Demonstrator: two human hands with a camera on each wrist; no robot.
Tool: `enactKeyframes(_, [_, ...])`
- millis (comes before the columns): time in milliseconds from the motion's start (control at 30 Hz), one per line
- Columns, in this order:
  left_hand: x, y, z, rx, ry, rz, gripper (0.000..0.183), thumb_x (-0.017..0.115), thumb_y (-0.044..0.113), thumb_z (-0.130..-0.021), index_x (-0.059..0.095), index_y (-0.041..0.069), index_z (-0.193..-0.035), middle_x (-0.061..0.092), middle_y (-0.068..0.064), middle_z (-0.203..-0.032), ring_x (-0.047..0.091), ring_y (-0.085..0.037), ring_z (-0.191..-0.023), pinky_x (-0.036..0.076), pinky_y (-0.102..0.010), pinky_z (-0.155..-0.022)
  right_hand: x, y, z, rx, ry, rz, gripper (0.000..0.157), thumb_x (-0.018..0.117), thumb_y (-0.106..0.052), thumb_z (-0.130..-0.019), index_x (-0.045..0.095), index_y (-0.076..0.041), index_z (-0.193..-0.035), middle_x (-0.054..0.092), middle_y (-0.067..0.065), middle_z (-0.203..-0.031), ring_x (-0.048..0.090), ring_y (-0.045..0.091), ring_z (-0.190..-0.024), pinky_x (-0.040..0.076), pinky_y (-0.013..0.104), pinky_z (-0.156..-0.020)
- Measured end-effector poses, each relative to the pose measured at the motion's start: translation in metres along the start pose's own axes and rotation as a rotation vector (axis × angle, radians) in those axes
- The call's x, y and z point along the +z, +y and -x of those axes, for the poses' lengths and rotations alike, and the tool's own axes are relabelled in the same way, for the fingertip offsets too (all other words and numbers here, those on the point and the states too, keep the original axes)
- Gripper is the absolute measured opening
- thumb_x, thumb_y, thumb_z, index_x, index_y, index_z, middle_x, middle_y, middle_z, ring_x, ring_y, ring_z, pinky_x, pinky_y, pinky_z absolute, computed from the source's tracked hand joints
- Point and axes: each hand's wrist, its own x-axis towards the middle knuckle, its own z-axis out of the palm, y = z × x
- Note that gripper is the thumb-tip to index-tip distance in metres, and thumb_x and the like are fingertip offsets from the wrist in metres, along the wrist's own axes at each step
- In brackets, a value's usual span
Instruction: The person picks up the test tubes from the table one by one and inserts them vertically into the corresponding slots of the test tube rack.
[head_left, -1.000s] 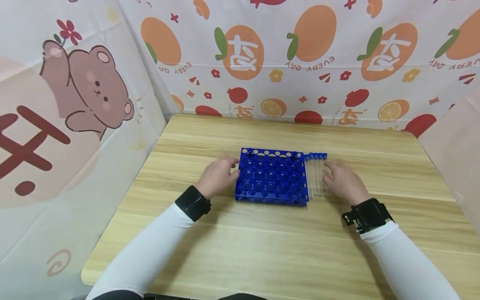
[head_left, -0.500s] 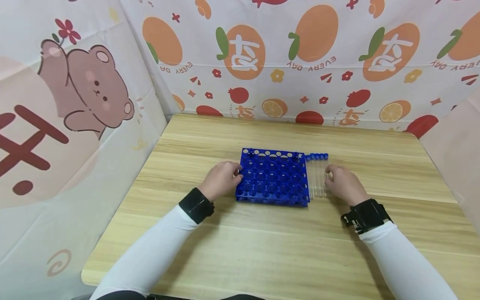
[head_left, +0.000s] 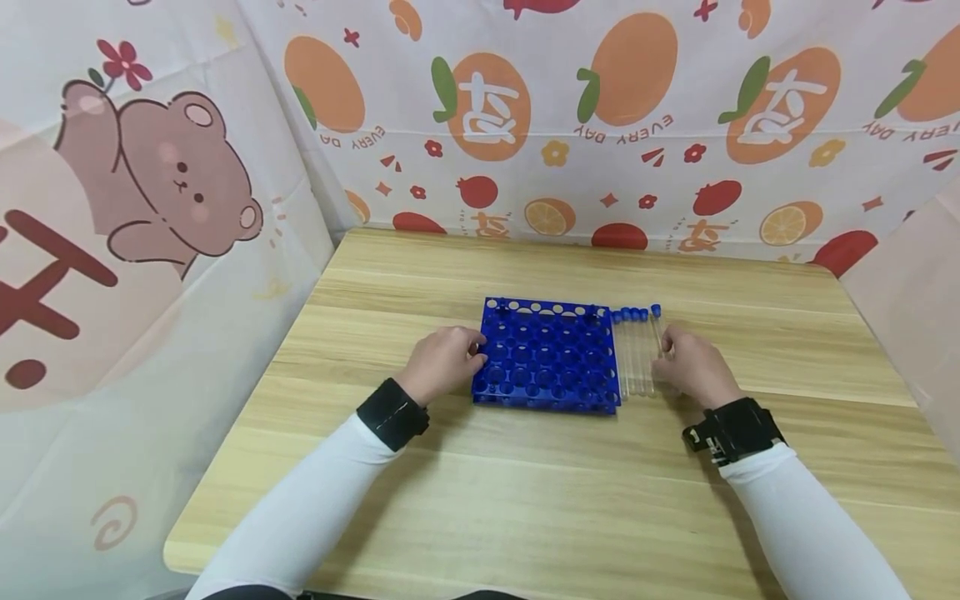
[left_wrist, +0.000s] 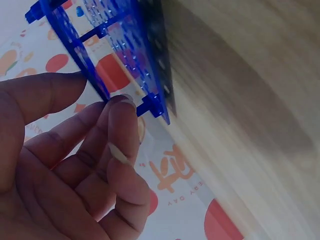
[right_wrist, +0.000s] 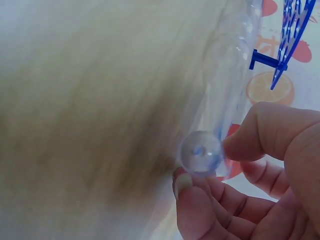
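Note:
On the wooden table lies a blue test tube rack (head_left: 543, 358) with rows of round holes. My left hand (head_left: 442, 364) pinches the edge of its top plate between thumb and fingertips; the left wrist view shows this edge up close. Beside the rack's right side several clear test tubes (head_left: 632, 358) with blue caps lie side by side. My right hand (head_left: 697, 367) pinches the outermost test tube (right_wrist: 201, 154) between thumb and fingers. Its rounded end faces the right wrist camera. That tube's cap stands slightly apart from the others in the head view.
The wooden table (head_left: 480, 500) spreads around the rack, its far edge against a white fruit-print cloth (head_left: 555, 100). Another cloth with a bear print (head_left: 183, 175) hangs along the left.
The right hand has closed on the outermost test tube and drawn it slightly away from the row. The left hand has moved right onto the rack's edge and now grips it.

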Motion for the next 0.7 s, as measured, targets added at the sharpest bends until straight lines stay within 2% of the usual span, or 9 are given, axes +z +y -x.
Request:
enactKeyframes(200, [-0.009, 0.006, 0.004, 0.042, 0.078, -0.018, 0.024, 0.068, 0.020, -0.092, 0.073, 0.006, -0.112, 0.073, -0.007, -0.105, 0.068, -0.021, -0.091, 0.057, -0.037, -0.071, -0.005, -0.008, 0.005, 0.000, 0.052, -0.021, 0.026, 0.060, -0.009, -0.084, 0.046, -0.004, -0.105, 0.053, 0.007, -0.068, 0.050, 0.019, -0.052, 0.039, 0.030, -0.045])
enactKeyframes(400, [-0.019, 0.026, 0.006, 0.148, 0.146, 0.000, 0.022, 0.069, 0.019, -0.092, 0.074, 0.008, -0.110, 0.072, -0.007, -0.108, 0.067, -0.017, -0.086, 0.056, -0.032, -0.070, -0.012, -0.031, 0.013, -0.117, 0.162, -0.041, 0.031, 0.063, -0.008, -0.086, 0.047, -0.003, -0.112, 0.054, 0.009, -0.076, 0.047, 0.020, -0.058, 0.037, 0.030, -0.049])
enactKeyframes(567, [-0.020, 0.049, 0.008, 0.252, 0.128, 0.060, 0.023, 0.069, 0.020, -0.091, 0.073, 0.008, -0.111, 0.072, -0.005, -0.103, 0.061, -0.010, -0.075, 0.052, -0.025, -0.065, -0.013, -0.063, 0.022, -0.223, 0.190, -0.127, 0.037, 0.064, -0.006, -0.085, 0.046, -0.004, -0.117, 0.062, 0.011, -0.089, 0.058, 0.022, -0.070, 0.048, 0.031, -0.056])
enactKeyframes(700, [-0.017, 0.063, 0.008, 0.296, 0.092, 0.128, 0.029, 0.070, 0.022, -0.092, 0.070, 0.008, -0.117, 0.072, -0.006, -0.105, 0.064, -0.011, -0.080, 0.053, -0.023, -0.068, -0.007, -0.090, 0.030, -0.332, 0.156, -0.253, 0.051, 0.064, 0.001, -0.085, 0.041, -0.005, -0.130, 0.067, 0.014, -0.094, 0.065, 0.021, -0.078, 0.056, 0.029, -0.063])
